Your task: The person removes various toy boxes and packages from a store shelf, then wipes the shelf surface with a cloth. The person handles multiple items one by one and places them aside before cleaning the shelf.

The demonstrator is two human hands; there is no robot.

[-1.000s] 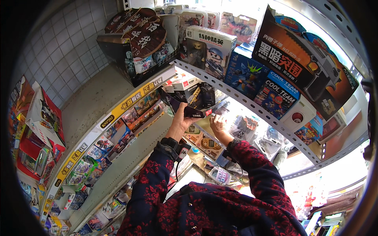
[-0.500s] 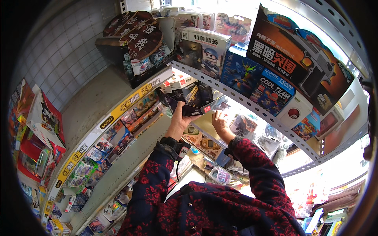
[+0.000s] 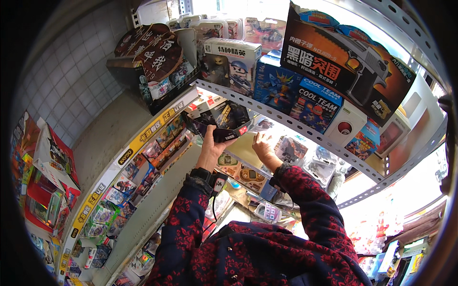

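My left hand (image 3: 213, 148) is closed on the lower front of a black open-topped display box (image 3: 233, 135), thumb against its front wall. Dark packages with gold printing (image 3: 224, 116) stand inside the box, which tilts beneath the upper shelf. Just to the right of it is my right hand (image 3: 265, 148), its fingers curled in and apart from the box. What those fingers hold, if anything, is too small to tell. Clear-packed goods (image 3: 291, 149) lie behind and beside the right hand.
Above my hands runs a perforated metal shelf edge (image 3: 267, 107) carrying a white toy-figure box (image 3: 234, 64), blue toy boxes and a large black-orange carton (image 3: 341, 71). On the left, a shelf with a yellow label strip (image 3: 143, 136) stands over rows of card packs. Handheld-game packages (image 3: 253, 175) lie below.
The view has shifted slightly, so the upper shelf goods sit farther left and lower. Both hands stay about where they were, the left still holding the display box.
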